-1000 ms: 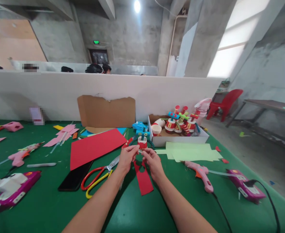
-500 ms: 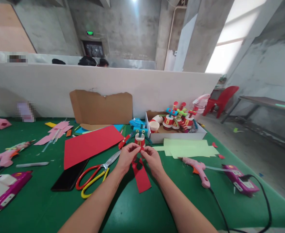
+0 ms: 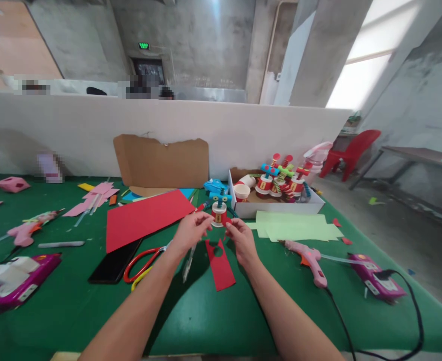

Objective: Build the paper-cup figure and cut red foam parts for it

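Note:
My left hand [image 3: 190,231] and my right hand [image 3: 240,239] hover over the green table [image 3: 213,321], one on each side of a small red-and-white paper-cup figure [image 3: 218,212] with blue and green pipe-cleaner arms. The fingertips of both hands are pinched together close to the figure. The right fingertips seem to hold a tiny red paper piece. What the left pinches is too small to see. A red paper strip [image 3: 219,264] with a round hole lies flat just below the hands. Red-and-yellow scissors [image 3: 143,260] lie under my left wrist.
A white box [image 3: 281,209] holding several finished cup figures stands behind right, with pale green sheets [image 3: 296,226] in front of it. Right lie a pink glue gun [image 3: 308,256] and a purple device [image 3: 378,282] with a black cable. Left lie a red sheet [image 3: 146,218] and a black phone [image 3: 116,266].
My hands have drawn slightly apart and moved up beside the cup figure. The red strip now lies uncovered on the table. The camera has tilted a little.

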Tool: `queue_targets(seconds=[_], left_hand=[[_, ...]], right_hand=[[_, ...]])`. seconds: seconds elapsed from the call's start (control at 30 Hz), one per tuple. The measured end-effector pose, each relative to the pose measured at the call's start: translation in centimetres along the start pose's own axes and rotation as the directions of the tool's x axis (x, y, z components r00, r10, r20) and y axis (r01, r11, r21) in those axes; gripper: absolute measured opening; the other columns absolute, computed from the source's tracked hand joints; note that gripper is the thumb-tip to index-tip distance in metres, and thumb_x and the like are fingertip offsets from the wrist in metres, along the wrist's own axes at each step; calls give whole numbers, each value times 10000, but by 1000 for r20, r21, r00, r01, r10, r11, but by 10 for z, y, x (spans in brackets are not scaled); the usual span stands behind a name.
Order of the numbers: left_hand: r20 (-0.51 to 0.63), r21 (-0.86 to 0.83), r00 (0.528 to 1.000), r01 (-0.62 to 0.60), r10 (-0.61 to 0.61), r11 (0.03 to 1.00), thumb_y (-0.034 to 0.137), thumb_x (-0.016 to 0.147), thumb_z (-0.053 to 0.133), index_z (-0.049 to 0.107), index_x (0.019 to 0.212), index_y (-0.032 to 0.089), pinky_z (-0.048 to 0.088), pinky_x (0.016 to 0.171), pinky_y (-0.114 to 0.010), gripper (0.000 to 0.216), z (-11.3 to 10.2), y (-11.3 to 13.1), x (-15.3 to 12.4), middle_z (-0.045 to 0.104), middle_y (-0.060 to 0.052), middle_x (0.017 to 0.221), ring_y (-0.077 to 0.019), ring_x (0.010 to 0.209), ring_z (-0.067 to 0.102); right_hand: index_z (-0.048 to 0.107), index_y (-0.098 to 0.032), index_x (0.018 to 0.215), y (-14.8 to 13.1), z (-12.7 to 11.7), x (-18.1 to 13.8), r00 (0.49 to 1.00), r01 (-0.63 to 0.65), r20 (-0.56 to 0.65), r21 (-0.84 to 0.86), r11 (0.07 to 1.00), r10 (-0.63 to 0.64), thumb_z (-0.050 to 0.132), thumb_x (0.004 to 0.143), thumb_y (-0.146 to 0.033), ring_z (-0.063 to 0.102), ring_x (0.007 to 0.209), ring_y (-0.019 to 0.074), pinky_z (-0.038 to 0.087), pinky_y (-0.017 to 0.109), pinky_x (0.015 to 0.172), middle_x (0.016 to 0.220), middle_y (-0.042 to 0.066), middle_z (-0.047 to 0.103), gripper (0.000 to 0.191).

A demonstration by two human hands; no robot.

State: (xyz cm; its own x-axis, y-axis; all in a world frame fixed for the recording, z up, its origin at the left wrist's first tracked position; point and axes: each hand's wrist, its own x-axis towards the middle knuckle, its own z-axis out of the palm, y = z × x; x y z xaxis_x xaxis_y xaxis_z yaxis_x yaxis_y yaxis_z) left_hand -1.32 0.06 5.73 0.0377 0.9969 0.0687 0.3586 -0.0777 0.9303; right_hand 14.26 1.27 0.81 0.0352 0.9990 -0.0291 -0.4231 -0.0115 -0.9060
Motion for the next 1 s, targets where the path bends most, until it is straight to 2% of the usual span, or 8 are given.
queue_targets(seconds=[0.07,0.17,0.27,0.5,0.63,0.8,0.9,1.0], left_hand=[[-32,421,992,-99,123,902,414,830,475,623,766,191,381,570,-258,275,-32,4,-11,649,-46,713,-172,640,575],[4,827,1000,3,-12,562,281,842,452,580,762,203,346,585,-277,170,-74,-3,-40,663,-74,802,-225,752,604],[6,926,980,69,-197,371,260,841,462,559,875,198,364,604,-287,120,-89,-22,-70,660,-94,875,-247,805,618],[-23,936,972,104,-236,336,106,751,455,501,1141,186,439,756,-336,400,-66,-42,-84,622,-125,1008,-284,992,606],[-94,903,964,188,-249,386,57,699,440,500,1143,182,468,735,-333,466,-74,-38,-87,606,-129,1088,-256,911,642],[-239,672,965,243,-105,699,137,631,503,556,1099,210,497,824,-312,477,-95,-32,-95,645,-69,1053,-224,972,635],[-255,337,966,133,-45,932,336,650,564,537,1173,203,530,735,-300,540,-87,-24,-88,662,-63,989,-213,880,654],[-156,223,986,96,-61,970,502,664,599,524,1180,174,503,536,-277,616,-65,-14,-73,645,-23,797,-178,624,610]], right_hand=[[599,-203,670,-1,0,1,998,-66,-2,48,997,66,828,531,-348,510,517,79,423,211,520,600,-53,590,305],[574,-199,674,-4,1,-2,991,-131,26,76,988,130,836,520,-339,524,505,71,427,202,515,635,-41,639,334],[585,-196,691,-7,3,-6,989,-136,60,66,988,133,830,536,-332,530,510,71,431,204,528,653,-26,661,320],[628,-194,687,-5,3,-7,991,-127,53,18,992,126,833,531,-367,509,515,67,421,202,527,607,-51,596,310],[628,-193,670,-5,2,-5,993,-114,46,17,993,113,838,518,-366,499,517,68,410,206,528,586,-58,572,311],[678,-195,723,-7,2,-6,994,-92,52,17,996,91,818,549,-360,479,507,65,384,217,517,623,-42,609,277],[699,-188,744,-8,2,-5,995,-86,50,21,996,85,816,550,-366,473,506,65,375,224,517,662,-24,640,289],[694,-182,722,-11,0,-4,997,-78,25,29,997,77,821,540,-384,471,502,72,370,230,513,616,-30,617,300]])
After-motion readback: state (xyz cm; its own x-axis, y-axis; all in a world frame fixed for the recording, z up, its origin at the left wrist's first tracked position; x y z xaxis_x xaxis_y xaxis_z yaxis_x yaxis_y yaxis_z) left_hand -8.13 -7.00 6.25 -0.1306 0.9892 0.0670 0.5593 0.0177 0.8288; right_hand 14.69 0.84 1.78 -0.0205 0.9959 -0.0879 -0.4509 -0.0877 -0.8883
